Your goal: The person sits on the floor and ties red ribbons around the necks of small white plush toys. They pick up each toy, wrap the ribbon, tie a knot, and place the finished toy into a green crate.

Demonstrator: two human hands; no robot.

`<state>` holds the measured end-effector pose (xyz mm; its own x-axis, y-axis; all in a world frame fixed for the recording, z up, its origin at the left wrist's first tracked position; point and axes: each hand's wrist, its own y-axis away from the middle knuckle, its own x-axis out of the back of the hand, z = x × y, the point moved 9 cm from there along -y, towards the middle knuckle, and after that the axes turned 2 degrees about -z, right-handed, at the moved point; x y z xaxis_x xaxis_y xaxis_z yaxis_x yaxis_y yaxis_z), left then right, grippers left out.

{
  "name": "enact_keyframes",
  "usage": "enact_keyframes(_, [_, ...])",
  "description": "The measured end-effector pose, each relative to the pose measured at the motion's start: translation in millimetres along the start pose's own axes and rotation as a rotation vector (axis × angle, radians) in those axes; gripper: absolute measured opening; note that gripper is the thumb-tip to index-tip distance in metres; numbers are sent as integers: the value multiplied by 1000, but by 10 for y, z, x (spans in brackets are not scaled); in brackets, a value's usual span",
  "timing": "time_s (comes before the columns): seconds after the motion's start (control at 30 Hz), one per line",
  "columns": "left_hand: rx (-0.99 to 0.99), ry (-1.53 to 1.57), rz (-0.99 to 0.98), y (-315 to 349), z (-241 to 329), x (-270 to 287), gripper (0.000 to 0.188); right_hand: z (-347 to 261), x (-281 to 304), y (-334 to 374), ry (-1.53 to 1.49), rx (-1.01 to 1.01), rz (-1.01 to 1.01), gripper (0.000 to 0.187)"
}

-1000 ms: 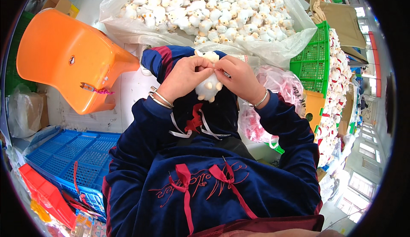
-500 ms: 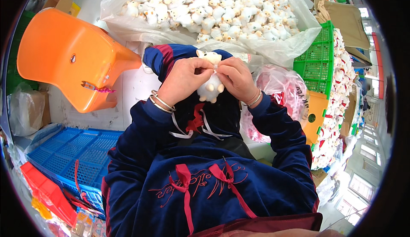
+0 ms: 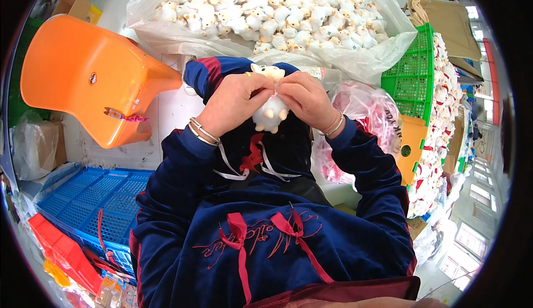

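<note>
A small white toy [image 3: 268,111] with a cream head sits in the person's lap, face up, its head away from the person and its little feet nearer. The left hand [image 3: 236,101] and right hand [image 3: 308,100] meet at its neck. Each one has finger and thumb pinched together on a pale thin thing [image 3: 276,92], maybe ribbon or thread; it is too small to be sure. The lap seems to prop the toy up, so the fingertips can do tiny work.

Both hands bend in toward each other, backs up, with the elbows spread out wide. White ribbons [image 3: 269,167] and a red ribbon [image 3: 252,155] lie on the lap, probably to be easy to grab.

Past the knees, a big clear bag [image 3: 161,38] is open and full of white toys [image 3: 266,11]. On the left, snips [image 3: 114,113] lie on an orange chair [image 3: 69,66], likely to be close by. A green crate [image 3: 408,80] stands on the right.
</note>
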<state>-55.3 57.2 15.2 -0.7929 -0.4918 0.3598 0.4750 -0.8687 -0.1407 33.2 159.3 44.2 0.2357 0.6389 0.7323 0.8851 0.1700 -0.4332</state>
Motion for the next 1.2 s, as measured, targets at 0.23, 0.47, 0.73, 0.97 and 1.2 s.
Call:
enact_keyframes(0.23, [80,-37,47,35,-14,-39,9,17,-2,-12,-3,-50,-25,17])
enact_keyframes(0.47, [56,-82,150,114,-17,-25,10,9,41,6,-80,-207,2,17])
enact_keyframes(0.73, [199,89,264,276,-148,-18,9,-9,213,139,40,-227,191,22])
enact_keyframes(0.97, [199,147,175,234,-98,-47,10,477,-79,725,-618,-968,41,60])
enact_keyframes(1.2, [121,24,100,118,79,-44,15,565,-163,534,-703,-1042,94,44])
